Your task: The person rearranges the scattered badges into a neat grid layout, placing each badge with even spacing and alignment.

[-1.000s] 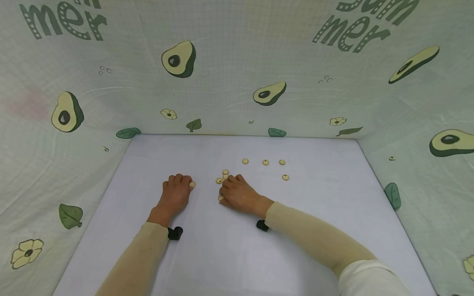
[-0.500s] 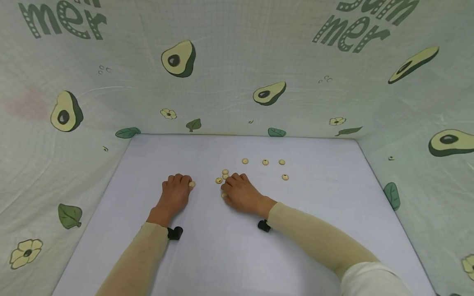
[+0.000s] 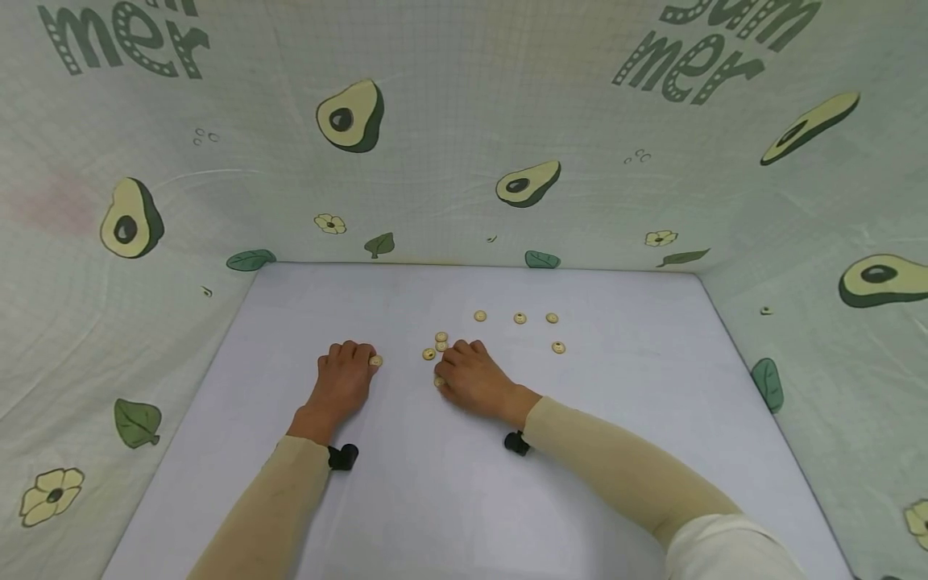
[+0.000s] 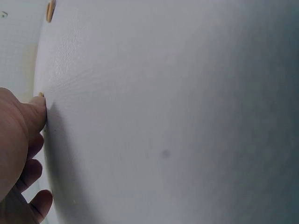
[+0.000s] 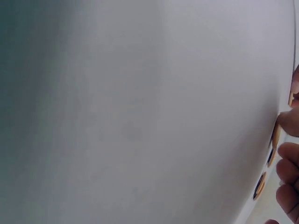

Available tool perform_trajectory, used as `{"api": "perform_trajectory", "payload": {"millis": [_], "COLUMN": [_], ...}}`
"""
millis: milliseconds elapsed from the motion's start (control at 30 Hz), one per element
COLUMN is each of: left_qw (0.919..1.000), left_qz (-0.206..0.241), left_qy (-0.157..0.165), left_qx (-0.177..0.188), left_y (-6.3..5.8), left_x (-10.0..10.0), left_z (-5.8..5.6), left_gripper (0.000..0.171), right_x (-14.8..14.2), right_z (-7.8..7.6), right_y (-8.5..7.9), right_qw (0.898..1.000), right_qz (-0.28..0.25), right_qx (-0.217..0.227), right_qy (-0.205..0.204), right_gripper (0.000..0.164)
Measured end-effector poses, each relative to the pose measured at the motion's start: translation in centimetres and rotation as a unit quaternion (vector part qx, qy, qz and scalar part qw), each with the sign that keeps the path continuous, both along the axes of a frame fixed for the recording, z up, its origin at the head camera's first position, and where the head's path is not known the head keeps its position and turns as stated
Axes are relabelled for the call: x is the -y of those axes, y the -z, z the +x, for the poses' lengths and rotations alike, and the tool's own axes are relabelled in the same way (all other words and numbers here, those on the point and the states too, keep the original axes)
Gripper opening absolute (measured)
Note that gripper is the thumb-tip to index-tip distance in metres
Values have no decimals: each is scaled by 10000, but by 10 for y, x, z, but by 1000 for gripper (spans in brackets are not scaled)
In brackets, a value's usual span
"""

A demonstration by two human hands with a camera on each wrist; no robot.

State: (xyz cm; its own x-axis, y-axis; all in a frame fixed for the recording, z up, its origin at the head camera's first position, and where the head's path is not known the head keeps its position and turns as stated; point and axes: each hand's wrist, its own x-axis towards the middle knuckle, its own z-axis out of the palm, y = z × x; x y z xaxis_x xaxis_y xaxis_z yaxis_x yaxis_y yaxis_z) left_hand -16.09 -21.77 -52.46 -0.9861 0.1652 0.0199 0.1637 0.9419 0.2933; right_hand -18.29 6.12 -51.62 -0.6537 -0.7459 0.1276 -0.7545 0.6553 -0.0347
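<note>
My left hand (image 3: 344, 379) rests low at the left of the table, fingers bent, with thumb and forefinger pinching a small round wooden disc (image 3: 376, 361). In the left wrist view the thumb (image 4: 38, 112) lies right at that disc's edge (image 4: 41, 94). To its right, my right hand (image 3: 474, 379) holds another wooden disc (image 3: 439, 382) at the thumb, low over the table; its fingers curl down and hide part of it. The right wrist view has the thumb (image 5: 288, 122) against a disc (image 5: 276, 134). Three discs (image 3: 429, 354) cluster just beyond the right hand's fingers.
Farther back lie three separate discs (image 3: 519, 318) in a loose row, with one more disc (image 3: 558, 347) nearer at the right. The white table (image 3: 406, 499) meets a hanging avocado-print cloth (image 3: 435, 217) at the back and sides.
My right hand has shifted slightly right and away from me, its disc moving along with it. The left hand and the other discs stay where they were.
</note>
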Motion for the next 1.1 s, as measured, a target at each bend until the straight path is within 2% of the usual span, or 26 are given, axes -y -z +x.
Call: {"api": "perform_trajectory", "payload": {"millis": [100, 200, 467, 833, 1100], "left_qw": [10000, 10000, 10000, 9999, 10000], "left_qz": [1, -1, 23, -8, 37], "left_qy": [-5, -21, -28, -64, -62], "left_qx": [14, 42, 60, 84, 30], "left_y": [-1, -2, -4, -2, 1], "left_x": [0, -1, -2, -2, -1], "left_z": [1, 1, 1, 1, 0], "left_gripper": [23, 23, 23, 24, 23], "right_x": [-1, -2, -2, 1, -2], "right_z": [-2, -3, -3, -2, -6], "right_y": [-1, -1, 2, -1, 0], "right_qw": [9994, 9990, 9998, 9997, 9977], "right_qz": [-53, -134, -179, -138, -34], "right_qx": [261, 330, -56, -201, -652], "right_qy": [209, 272, -58, -52, -203], "right_gripper": [26, 28, 17, 15, 17]}}
